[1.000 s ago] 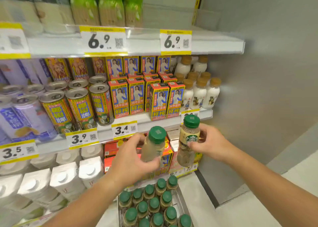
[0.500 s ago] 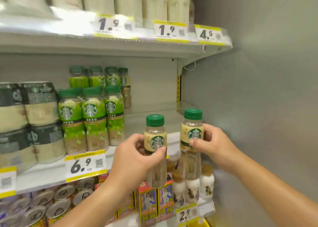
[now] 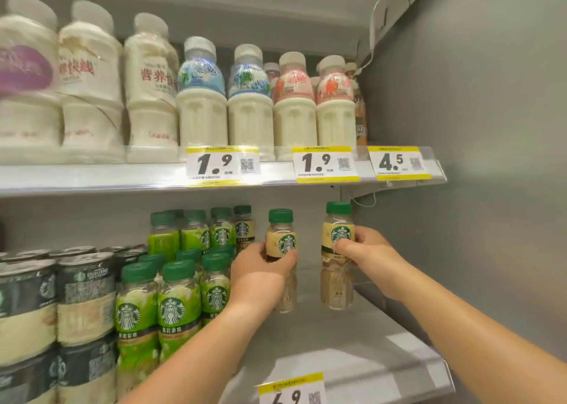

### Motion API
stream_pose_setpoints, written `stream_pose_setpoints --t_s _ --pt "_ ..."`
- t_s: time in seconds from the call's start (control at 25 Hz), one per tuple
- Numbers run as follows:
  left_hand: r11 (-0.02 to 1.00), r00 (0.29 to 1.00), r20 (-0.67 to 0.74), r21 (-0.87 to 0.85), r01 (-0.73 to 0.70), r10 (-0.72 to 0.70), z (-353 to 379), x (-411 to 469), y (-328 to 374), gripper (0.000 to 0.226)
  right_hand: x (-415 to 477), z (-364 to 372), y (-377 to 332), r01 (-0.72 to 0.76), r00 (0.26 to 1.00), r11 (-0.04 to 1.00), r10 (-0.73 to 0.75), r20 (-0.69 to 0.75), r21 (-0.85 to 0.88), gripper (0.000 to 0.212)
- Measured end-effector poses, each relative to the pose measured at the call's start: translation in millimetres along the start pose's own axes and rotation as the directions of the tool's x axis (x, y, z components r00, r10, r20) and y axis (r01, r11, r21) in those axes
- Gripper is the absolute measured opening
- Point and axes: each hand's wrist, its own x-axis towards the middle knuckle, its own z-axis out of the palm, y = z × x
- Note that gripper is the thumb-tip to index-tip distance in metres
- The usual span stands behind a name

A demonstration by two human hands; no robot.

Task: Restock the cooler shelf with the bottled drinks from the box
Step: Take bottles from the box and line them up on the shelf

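Observation:
My left hand [image 3: 260, 273] grips a green-capped coffee bottle with a beige label [image 3: 280, 241] around its middle. A second, matching bottle [image 3: 337, 235] is in my right hand [image 3: 365, 245]. Both bottles are upright over the bare right part of the grey cooler shelf [image 3: 352, 342], their bases at or just above its surface. One same beige-labelled bottle [image 3: 244, 225] stands at the back of the shelf. The box is out of view.
Green-labelled bottles [image 3: 171, 305] stand in rows left of my left hand, dark cans [image 3: 82, 299] further left. The shelf above [image 3: 153, 175] carries white milk bottles and price tags. The grey cooler side wall [image 3: 491, 158] closes the right side.
The view has risen from the box and lower shelves to this shelf. Both hands have carried their bottles up and forward over the bare shelf space.

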Motion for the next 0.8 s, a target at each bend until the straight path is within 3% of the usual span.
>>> stream_pose_setpoints --t_s 0.16,0.32,0.8 --pt "0.999 0.997 -0.076 0.030 -0.013 0.015 28.5 38.4 -6.7 0.024 52.2 16.5 7.5 0.017 1.000 1.000 -0.017 -0.002 0.015 0.023" --pt "0.995 0.987 -0.132 -0.033 0.090 -0.094 46.4 61.1 -16.1 0.029 82.9 30.1 20.7 0.002 1.000 1.000 -0.002 0.007 -0.024 0.007" --pt "0.997 0.963 -0.270 0.071 0.029 -0.008 63.8 77.8 -40.5 0.043 109.0 55.7 73.0 -0.038 0.982 0.999 0.035 0.183 0.016 0.029"
